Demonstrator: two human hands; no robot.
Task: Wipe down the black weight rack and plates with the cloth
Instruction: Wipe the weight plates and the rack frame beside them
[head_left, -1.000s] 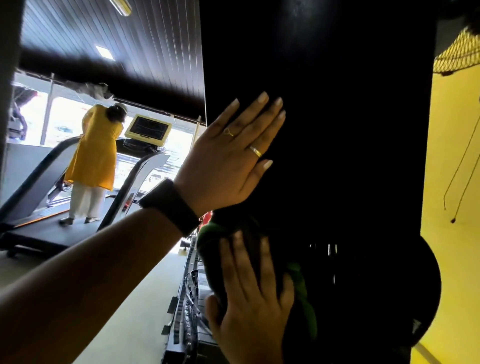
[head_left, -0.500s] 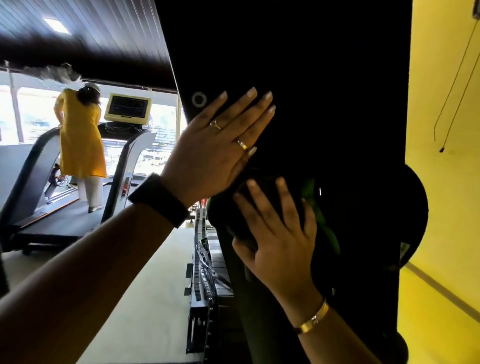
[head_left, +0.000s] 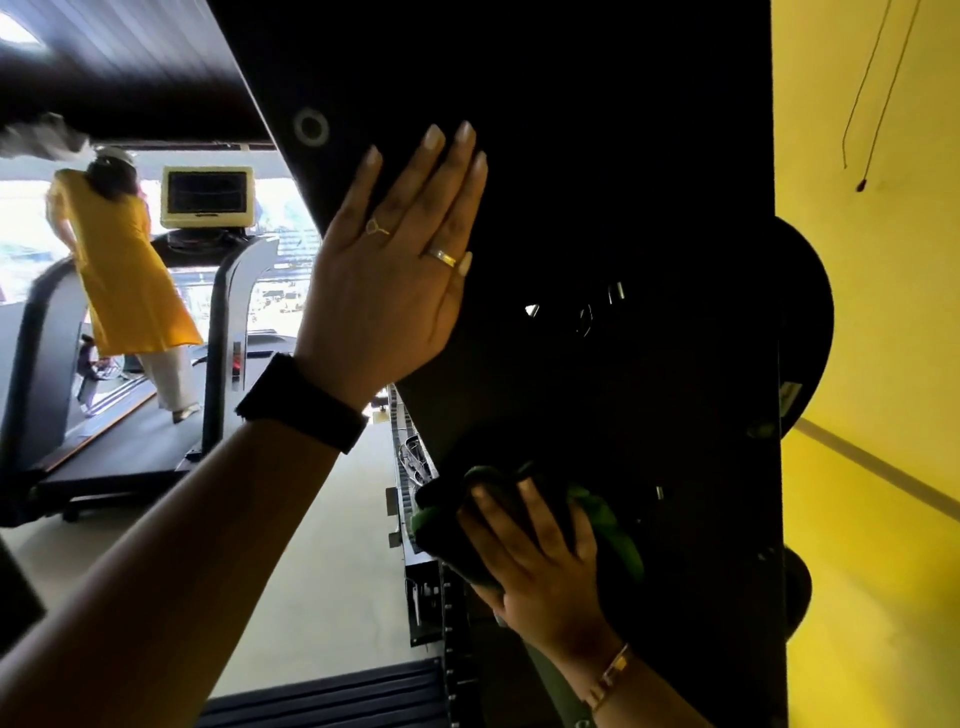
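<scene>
While the left hand (head_left: 384, 291) lies flat on the black weight rack (head_left: 597, 156), grip wide open:
right hand (head_left: 545, 571) presses the green cloth (head_left: 615, 530) low on the same upright, fingers spread.

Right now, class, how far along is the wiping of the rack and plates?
Done: unclear; the black rack shows no wiped patch. In hand: the right hand presses the cloth on the rack's lower face, the left hand flat above it. Left: the plate at the right edge, no cloth on it.
</scene>
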